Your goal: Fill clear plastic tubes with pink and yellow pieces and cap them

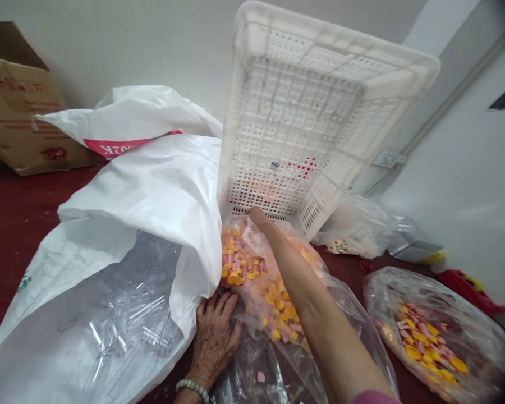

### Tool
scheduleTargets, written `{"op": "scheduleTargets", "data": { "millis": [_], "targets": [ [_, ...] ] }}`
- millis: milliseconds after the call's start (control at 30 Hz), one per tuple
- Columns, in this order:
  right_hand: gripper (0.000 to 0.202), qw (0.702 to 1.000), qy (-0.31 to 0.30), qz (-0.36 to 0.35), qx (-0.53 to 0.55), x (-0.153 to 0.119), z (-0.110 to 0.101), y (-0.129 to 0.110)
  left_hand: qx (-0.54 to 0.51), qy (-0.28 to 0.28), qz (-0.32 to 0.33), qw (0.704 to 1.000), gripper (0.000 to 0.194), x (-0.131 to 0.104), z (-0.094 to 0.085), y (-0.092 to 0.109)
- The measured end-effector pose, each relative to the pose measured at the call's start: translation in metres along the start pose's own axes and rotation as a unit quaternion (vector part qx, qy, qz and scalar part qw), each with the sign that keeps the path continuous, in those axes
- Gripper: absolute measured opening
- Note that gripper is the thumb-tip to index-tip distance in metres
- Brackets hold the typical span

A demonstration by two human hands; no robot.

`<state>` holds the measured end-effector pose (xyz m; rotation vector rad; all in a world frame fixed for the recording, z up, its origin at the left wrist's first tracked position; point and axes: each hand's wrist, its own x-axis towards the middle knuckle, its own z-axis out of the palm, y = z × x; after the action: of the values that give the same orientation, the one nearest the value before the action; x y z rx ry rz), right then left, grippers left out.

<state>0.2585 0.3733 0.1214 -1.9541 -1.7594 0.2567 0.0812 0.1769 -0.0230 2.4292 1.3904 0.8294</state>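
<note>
My left hand point(215, 335), with a bead bracelet at the wrist, lies palm down with fingers stretched out, beside the white sack point(151, 185). Its fingertips are close to the small pink pieces with yellow caps point(240, 264). Clear plastic tubes point(130, 320) lie in the sack's open mouth. My right arm reaches across a clear plastic bag point(252, 303) of these capped pieces. At the lower inside of the tilted white crate point(320, 33) is my right hand point(256, 215); its fingers are mostly hidden, so its grip is unclear.
A second clear bag point(467, 314) with pink and yellow pieces lies at the right on the dark red floor point(21, 196). Behind it are a red dustpan-like object point(471, 292) and another plastic bag point(357, 224). A cardboard box point(29, 112) stands at the far left.
</note>
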Motion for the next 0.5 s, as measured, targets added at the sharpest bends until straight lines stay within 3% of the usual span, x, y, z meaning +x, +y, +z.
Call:
{"op": "scheduleTargets", "data": {
  "millis": [67,167,333,500],
  "targets": [
    [0.022,1.0,-0.009,-0.007,0.02,-0.001,-0.001,-0.005,0.016,0.001,0.014,1.0,0.044,0.0,0.001,-0.001],
    [0.021,0.998,0.023,-0.043,0.039,-0.006,-0.024,-0.02,0.024,0.0,0.018,1.0,0.042,0.001,0.001,0.0],
    [0.017,0.955,0.129,-0.225,0.145,-0.013,-0.067,-0.042,0.023,0.011,-0.008,1.0,0.045,0.003,-0.005,0.008],
    [0.009,0.961,0.116,-0.229,0.106,-0.019,-0.086,-0.033,0.025,0.012,-0.009,1.0,0.044,0.003,-0.007,0.008]
  ]
}}
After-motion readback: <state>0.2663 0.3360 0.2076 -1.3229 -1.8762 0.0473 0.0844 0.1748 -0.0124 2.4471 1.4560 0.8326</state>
